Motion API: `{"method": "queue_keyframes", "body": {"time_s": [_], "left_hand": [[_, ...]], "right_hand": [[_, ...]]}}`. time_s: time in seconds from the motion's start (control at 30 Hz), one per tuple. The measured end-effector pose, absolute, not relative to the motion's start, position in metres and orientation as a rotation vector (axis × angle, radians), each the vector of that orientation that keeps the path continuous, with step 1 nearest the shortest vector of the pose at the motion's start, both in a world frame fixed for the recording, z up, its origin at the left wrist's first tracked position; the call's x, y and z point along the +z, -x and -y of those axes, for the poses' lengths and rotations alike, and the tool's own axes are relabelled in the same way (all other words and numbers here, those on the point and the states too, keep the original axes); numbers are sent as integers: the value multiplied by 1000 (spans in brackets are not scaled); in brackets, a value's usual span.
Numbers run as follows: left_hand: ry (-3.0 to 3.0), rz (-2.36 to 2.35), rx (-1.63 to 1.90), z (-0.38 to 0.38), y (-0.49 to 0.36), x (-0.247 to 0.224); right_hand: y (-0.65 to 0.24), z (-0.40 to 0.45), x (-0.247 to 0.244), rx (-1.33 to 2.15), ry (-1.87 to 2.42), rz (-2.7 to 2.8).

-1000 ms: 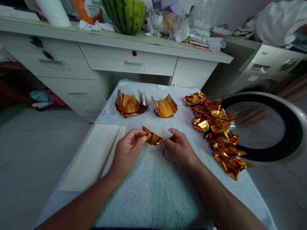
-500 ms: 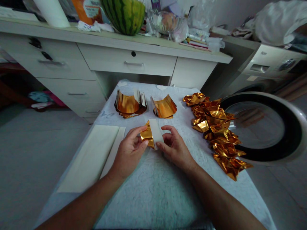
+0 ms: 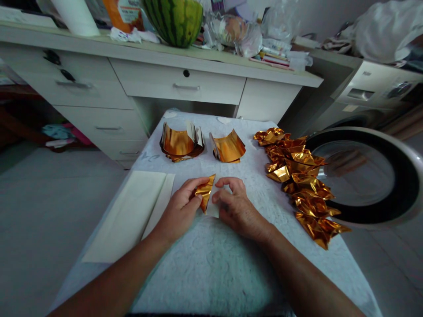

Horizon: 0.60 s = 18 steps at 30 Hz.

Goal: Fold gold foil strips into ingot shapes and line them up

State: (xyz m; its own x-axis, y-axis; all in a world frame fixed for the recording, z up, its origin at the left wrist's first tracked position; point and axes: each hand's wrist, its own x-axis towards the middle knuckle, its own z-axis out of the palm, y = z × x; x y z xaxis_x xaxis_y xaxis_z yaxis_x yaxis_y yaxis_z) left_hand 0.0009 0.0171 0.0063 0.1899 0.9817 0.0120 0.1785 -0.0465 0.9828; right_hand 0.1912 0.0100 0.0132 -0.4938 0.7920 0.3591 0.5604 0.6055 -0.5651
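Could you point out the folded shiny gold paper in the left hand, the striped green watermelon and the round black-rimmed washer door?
Folded shiny gold paper [image 3: 205,192]: head view, its gold face.
Striped green watermelon [image 3: 175,22]: head view, its rind.
Round black-rimmed washer door [image 3: 360,177]: head view, its glass.

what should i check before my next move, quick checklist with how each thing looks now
1. Left hand has the gold foil piece: ok, pinched between thumb and fingers.
2. Right hand has a grip on the white strip: cannot tell, the fingers are blurred and partly cover it.
3. Curved gold sheets, left stack and right stack, apart from each other: ok, a gap shows.
4. Folded gold pieces away from the right hand: ok.
5. Those pieces wholly within the table edge: not ok, some tips show past it in this view.
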Motion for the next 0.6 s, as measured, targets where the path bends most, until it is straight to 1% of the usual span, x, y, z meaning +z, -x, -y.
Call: {"method": "queue_keyframes", "body": {"time_s": [0.1, 0.23, 0.4, 0.6], "left_hand": [[-1721, -1223, 941, -18, 1, 4], [-1983, -1197, 820, -16, 1, 1], [-2142, -1218, 738, -15, 2, -4], [-2254, -1393, 763, -16, 3, 0]], "right_hand": [[-193, -11, 12, 491, 1024, 2311], [-194, -11, 14, 581, 1008, 2410], [-190, -10, 17, 635, 1008, 2502], [-193, -9, 20, 735, 963, 2486]]}}
